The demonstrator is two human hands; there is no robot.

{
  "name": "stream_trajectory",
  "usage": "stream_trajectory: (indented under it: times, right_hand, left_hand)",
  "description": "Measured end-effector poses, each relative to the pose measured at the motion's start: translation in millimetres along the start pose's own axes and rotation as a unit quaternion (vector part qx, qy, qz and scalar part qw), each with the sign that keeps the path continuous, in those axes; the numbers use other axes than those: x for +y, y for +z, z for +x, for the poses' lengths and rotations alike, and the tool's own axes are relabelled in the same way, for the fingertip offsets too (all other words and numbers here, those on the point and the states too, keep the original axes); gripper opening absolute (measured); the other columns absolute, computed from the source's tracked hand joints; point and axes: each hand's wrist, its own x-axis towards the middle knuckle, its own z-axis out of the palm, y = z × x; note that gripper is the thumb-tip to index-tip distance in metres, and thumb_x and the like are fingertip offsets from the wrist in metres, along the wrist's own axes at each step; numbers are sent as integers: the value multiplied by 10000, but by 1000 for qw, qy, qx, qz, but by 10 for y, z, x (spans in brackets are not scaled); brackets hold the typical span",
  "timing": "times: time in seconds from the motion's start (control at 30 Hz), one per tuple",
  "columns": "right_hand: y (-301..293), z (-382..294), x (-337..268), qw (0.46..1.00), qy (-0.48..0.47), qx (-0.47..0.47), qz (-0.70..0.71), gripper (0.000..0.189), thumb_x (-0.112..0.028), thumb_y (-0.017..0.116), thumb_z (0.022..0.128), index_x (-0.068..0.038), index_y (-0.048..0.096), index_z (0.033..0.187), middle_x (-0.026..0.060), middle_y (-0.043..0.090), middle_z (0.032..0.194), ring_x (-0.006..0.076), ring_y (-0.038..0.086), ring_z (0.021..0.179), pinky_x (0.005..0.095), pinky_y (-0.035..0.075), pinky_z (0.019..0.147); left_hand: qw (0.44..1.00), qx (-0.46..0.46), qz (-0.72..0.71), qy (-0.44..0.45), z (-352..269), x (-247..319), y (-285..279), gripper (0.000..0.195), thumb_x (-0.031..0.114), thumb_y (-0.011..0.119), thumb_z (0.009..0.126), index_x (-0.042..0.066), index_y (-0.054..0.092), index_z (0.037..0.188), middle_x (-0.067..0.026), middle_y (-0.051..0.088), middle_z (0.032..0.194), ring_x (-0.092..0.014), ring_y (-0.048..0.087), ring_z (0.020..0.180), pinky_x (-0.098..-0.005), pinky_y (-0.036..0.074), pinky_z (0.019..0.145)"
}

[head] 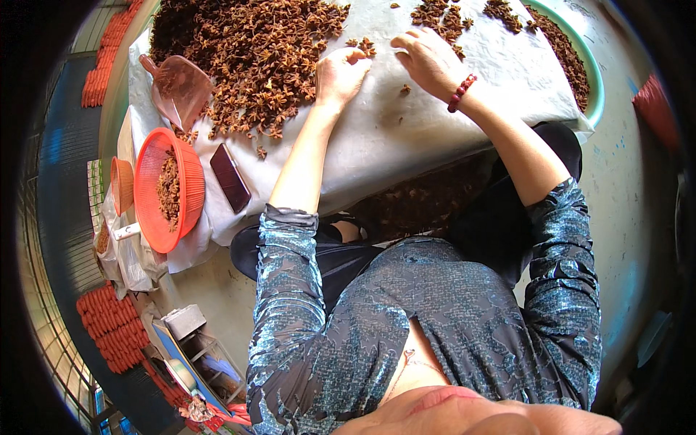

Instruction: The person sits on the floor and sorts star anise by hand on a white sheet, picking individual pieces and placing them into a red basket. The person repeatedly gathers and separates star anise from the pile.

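Note:
Dried star anise (pixel 261 70) lies in a large heap on a pale plastic sheet (pixel 375 147). At the heap's right edge is my left hand (pixel 342 73), its thumb and forefinger drawn together beside a few loose stars (pixel 365 47); whether something small is between the fingertips cannot be told. My right hand (pixel 427 60), with a red bead bracelet (pixel 462 92) at the wrist, hovers over the sheet with fingers bent and slightly apart, nothing visible in it. Smaller groups of star anise (pixel 446 22) lie just beyond it, and a single star (pixel 405 89) lies below it.
A translucent scoop (pixel 182 92) and a dark phone (pixel 230 178) rest left of my left arm. Beside them stands a red plastic basket (pixel 196 190) holding star anise, with a small orange basket (pixel 123 186) further left. A green-rimmed round container (pixel 597 81) of star anise is at the right.

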Motion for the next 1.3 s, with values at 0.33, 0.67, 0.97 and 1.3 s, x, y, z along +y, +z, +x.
stream_trajectory:
  times: [0.33,0.67,0.97,1.3]
  right_hand:
    - [-10,-73,-304,970,38,-127,203,140,-136,553,857,-15,616,890,182,642,759,336,642,721,382,507,652]
    - [106,-160,-372,979,-25,-125,158,117,-39,469,844,6,574,868,204,628,767,356,628,736,422,499,649]
    - [84,-246,-352,970,-74,-135,187,341,-9,472,856,-21,514,1194,182,624,923,323,613,811,383,493,719]
    - [56,-310,-478,984,-117,-87,100,116,-52,474,867,22,460,955,179,601,764,281,627,741,349,491,643]
  left_hand:
    - [873,-92,-428,-213,-360,322,-97,193,175,624,879,1,644,961,-76,671,803,-115,628,603,-217,506,516]
    - [947,-64,-272,-160,-470,345,-144,141,157,617,882,21,655,891,-24,633,698,-73,583,574,-203,472,498]
    - [960,-72,-229,-144,-562,383,-134,160,141,562,898,39,660,971,-45,674,709,-89,604,545,-234,496,518]
    - [955,-81,-242,-149,-544,417,-160,187,119,504,938,7,644,886,-30,629,671,-81,571,527,-226,473,500]
